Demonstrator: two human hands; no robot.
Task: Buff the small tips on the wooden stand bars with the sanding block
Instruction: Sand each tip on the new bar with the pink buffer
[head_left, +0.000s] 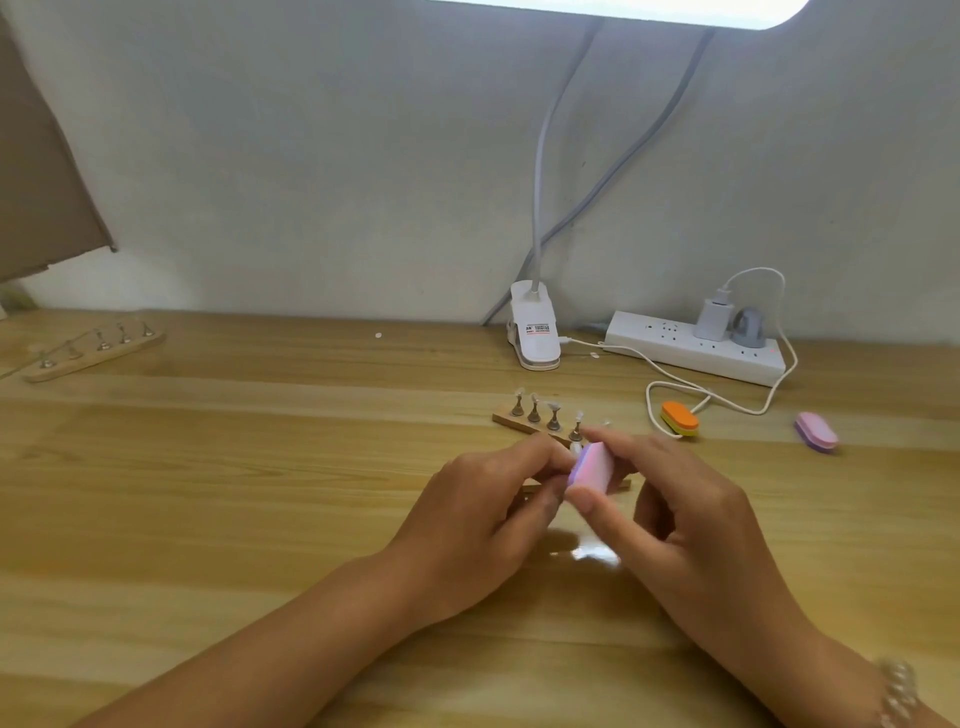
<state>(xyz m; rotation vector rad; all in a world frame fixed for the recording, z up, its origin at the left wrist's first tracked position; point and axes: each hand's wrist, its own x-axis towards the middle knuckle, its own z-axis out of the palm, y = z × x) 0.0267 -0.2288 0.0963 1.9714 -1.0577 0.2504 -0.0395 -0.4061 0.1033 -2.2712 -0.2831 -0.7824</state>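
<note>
A wooden stand bar (524, 422) lies at the table's middle, with several small metal holders that carry pale tips (554, 406). My right hand (675, 512) grips a pink and purple sanding block (592, 466) between thumb and fingers, just in front of the bar. My left hand (485, 506) pinches a small pale tip (574, 450) on its holder, against the block's left edge. My hands hide the bar's near end. A second wooden stand bar (96, 349) with several holders lies at the far left.
A white clip lamp base (535, 332) stands behind the bar. A white power strip (696, 349) with a charger and cable lies at the back right. An orange and yellow block (679, 419) and a pink block (815, 431) lie to the right. Cardboard (41, 171) leans at left.
</note>
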